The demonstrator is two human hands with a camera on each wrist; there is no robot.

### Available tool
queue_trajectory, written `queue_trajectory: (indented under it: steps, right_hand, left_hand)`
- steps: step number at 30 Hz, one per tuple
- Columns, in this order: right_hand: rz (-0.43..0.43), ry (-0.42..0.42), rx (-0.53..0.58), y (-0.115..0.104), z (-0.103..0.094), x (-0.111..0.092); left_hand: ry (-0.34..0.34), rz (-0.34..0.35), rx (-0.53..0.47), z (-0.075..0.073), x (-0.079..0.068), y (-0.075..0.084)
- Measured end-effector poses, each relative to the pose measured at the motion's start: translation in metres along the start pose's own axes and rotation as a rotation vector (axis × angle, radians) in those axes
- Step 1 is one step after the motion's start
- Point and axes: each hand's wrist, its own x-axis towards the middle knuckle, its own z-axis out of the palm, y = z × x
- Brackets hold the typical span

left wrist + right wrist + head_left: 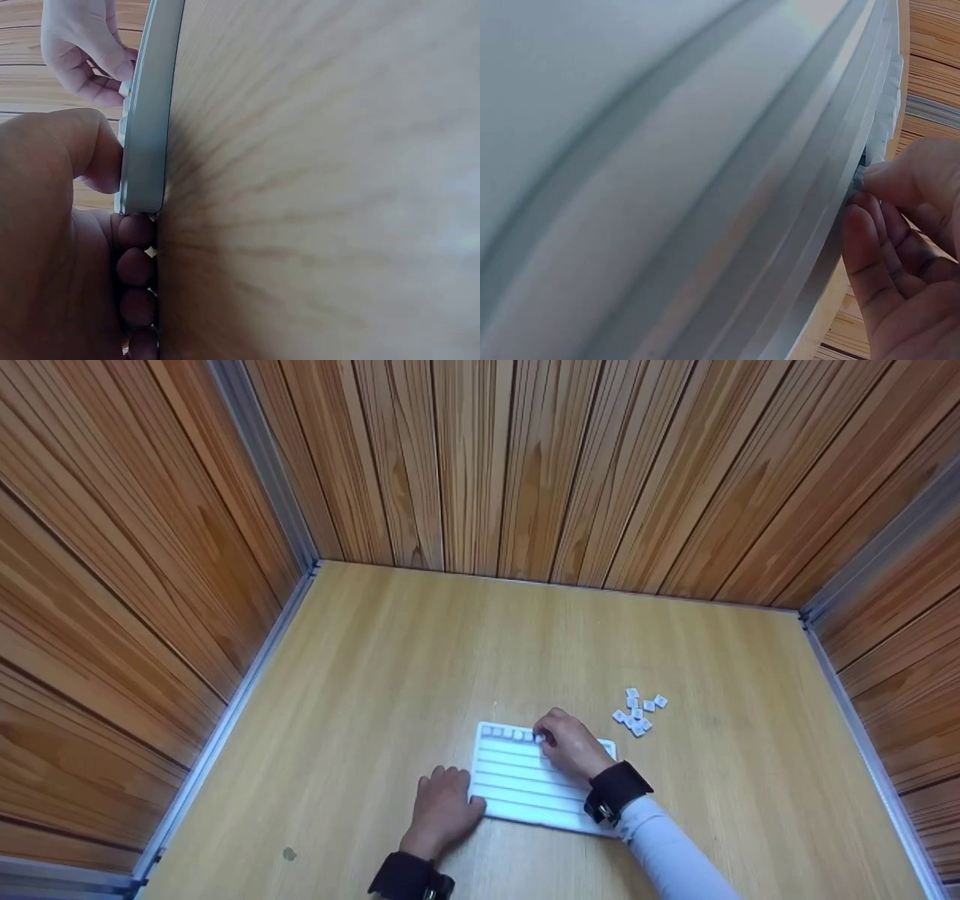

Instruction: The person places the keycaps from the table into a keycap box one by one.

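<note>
A white board (525, 787) with raised parallel ridges lies on the table, and a few small white tiles (502, 733) sit in a line along its top row at the left. At that row, my right hand (574, 742) pinches a small white square tile (540, 739) between thumb and fingertips; the fingers partly hide it in the right wrist view. My left hand (446, 806) rests beside the board's left edge, its thumb touching the lower left corner and its fingertips on the table. The left wrist view shows that thumb (97, 150) against the board's side (150, 120).
Several loose white tiles (637, 716) lie in a cluster to the right of the board's far corner. Wooden plank walls (480, 465) enclose the table (360, 675) at the back and both sides. A dark round spot (289, 853) marks the table's front left.
</note>
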Motion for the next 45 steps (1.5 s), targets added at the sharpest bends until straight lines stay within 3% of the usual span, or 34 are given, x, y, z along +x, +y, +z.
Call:
queue_trajectory:
  steps: [11, 29, 39, 45]
  right_hand:
    - [-0.123, 0.113, -0.026, 0.004, 0.005, -0.003]
    - [-0.036, 0.091, -0.032, 0.004, -0.001, -0.008]
    - [0.069, 0.108, -0.059, 0.015, -0.016, -0.016]
    - [0.103, 0.126, -0.077, 0.026, -0.025, -0.024]
  left_hand:
    - [0.003, 0.007, 0.003, -0.001, -0.001, 0.002]
    - [-0.003, 0.005, 0.009, 0.0, 0.0, 0.002]
    - [0.047, 0.042, 0.01, 0.0, -0.002, -0.001]
    - [0.021, 0.017, 0.002, 0.001, -0.001, -0.001]
